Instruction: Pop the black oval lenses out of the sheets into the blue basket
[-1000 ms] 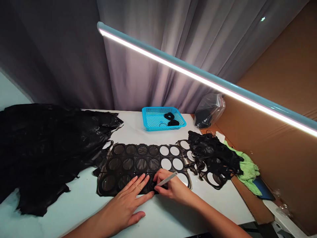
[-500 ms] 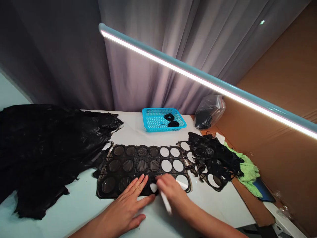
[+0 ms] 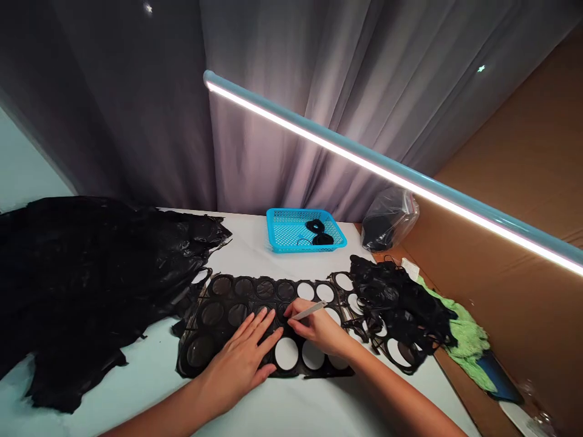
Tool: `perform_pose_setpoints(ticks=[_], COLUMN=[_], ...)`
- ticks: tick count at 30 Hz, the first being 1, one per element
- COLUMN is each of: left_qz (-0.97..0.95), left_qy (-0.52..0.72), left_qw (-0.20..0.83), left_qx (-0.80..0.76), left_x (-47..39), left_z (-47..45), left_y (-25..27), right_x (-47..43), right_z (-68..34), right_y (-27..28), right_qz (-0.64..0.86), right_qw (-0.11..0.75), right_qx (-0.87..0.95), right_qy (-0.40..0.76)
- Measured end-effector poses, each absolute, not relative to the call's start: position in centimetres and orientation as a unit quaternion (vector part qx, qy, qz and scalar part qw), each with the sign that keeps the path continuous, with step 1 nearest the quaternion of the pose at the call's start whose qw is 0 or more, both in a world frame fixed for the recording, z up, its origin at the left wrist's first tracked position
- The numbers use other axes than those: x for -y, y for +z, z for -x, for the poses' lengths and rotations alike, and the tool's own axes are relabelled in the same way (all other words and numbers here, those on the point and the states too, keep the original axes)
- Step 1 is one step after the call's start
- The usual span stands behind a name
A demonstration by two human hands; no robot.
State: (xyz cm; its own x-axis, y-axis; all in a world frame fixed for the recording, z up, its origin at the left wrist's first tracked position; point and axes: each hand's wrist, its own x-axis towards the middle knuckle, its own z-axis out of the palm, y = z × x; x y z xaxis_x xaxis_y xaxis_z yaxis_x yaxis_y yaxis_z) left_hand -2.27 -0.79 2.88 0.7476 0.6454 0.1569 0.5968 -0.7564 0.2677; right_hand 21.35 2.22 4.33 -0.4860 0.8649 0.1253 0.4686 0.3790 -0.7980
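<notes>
A black rubbery sheet (image 3: 228, 335) with rows of ring-shaped rounds lies on the white table (image 3: 246, 258). Rounds at its left are filled dark; several toward the right show white, such as a white circle (image 3: 286, 354) in the front row. My left hand (image 3: 241, 352) lies flat on the sheet, fingers stretched out, covering part of the front and middle rows. A slim, pale, stick-like tool (image 3: 310, 311) is in my right hand (image 3: 321, 328), its end slanting up to the right. My right fingertips touch a dark round in the middle row.
Black ring-shaped pieces (image 3: 322, 239) lie in a blue basket (image 3: 272, 233) at the back. Black scraps (image 3: 396, 297) are heaped at right, beside a green cloth (image 3: 464, 337). Crumpled black sheeting (image 3: 100, 279) covers the left. A clear bag (image 3: 389, 220) stands behind; a lit tube lamp (image 3: 364, 152) hangs above.
My right hand has moved from the front row up to the middle row. The front-row round it worked at now shows fully white. The tool now points up to the right.
</notes>
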Motion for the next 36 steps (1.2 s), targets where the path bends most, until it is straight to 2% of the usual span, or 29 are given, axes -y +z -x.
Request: perform_pose_setpoints(ticks=[24, 27, 32, 36], left_qz=[-0.929, -0.929, -0.93, -0.931], left_qy=[0.11, 0.119, 0.107, 0.111], left_qw=[0.091, 0.088, 0.083, 0.08], left_qx=[-0.34, -0.338, -0.341, -0.337], left_x=[1.2, 1.2, 1.3, 1.4], left_z=[2.4, 2.4, 2.4, 2.6], left_y=[2.3, 2.2, 2.1, 2.5], right_x=[-3.1, -2.3, -0.9, -3.9], right_z=[-21.7, -21.0, -20.2, -23.2], right_y=[4.1, 3.9, 2.4, 2.8], right_qz=[0.391, 0.399, 0.416, 0.521], right_qw=[0.261, 0.247, 0.208, 0.311], right_qx=[0.798, 0.816, 0.868, 0.785], right_qy=[0.377, 0.336, 0.174, 0.125])
